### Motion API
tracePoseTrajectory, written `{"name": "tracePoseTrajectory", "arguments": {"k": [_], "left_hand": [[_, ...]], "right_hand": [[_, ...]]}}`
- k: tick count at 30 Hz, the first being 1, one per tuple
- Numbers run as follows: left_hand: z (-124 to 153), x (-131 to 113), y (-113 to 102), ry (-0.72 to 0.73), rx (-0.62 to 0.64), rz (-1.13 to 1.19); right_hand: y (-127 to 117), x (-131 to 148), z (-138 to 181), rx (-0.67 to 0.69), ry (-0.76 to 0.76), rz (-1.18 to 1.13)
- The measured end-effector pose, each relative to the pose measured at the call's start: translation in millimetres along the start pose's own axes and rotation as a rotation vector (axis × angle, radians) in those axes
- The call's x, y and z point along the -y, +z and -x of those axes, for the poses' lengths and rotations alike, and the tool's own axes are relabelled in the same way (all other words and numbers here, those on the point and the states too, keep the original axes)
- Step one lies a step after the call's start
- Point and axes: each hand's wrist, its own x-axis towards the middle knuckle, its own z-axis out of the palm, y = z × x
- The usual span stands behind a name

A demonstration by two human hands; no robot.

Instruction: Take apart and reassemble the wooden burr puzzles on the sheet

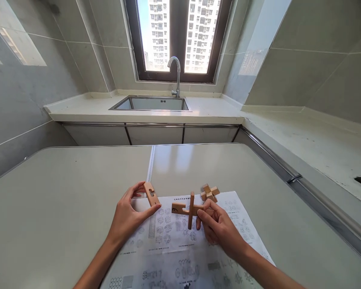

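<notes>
Between the thumb and fingers of my left hand is a flat notched wooden puzzle piece, tilted, with a cut-out in its edge. My right hand pinches two crossed wooden puzzle pieces: a flat slotted one lying sideways with a dark mark near its left end, and a narrow one standing upright across it. The two hands are apart, above a printed instruction sheet with small diagrams. Just beyond my right hand sits an assembled wooden burr puzzle.
The sheet lies on a pale table with a seam running away from me. Behind it are a counter with a sink, a faucet and a window. Another counter runs along the right.
</notes>
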Motion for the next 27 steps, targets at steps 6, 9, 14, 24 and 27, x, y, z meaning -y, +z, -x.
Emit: {"name": "tracePoseTrajectory", "arguments": {"k": [6, 9, 14, 24, 27], "left_hand": [[24, 16, -12, 0.043, -0.012, -0.181], [30, 24, -16, 0.052, -0.016, -0.225], [31, 30, -19, 0.025, -0.015, -0.253], [27, 30, -16, 0.055, -0.044, -0.43], [30, 20, -15, 0.119, -0.077, -0.37]], "right_hand": [[2, 4, 4, 0.027, 0.012, 0.059], [2, 3, 4, 0.032, 0.009, 0.066], [2, 2, 3, 0.036, 0.005, 0.055], [1, 2, 2, 0.054, 0.002, 0.038], [1, 1, 2, 0.069, -0.003, 0.012]]}}
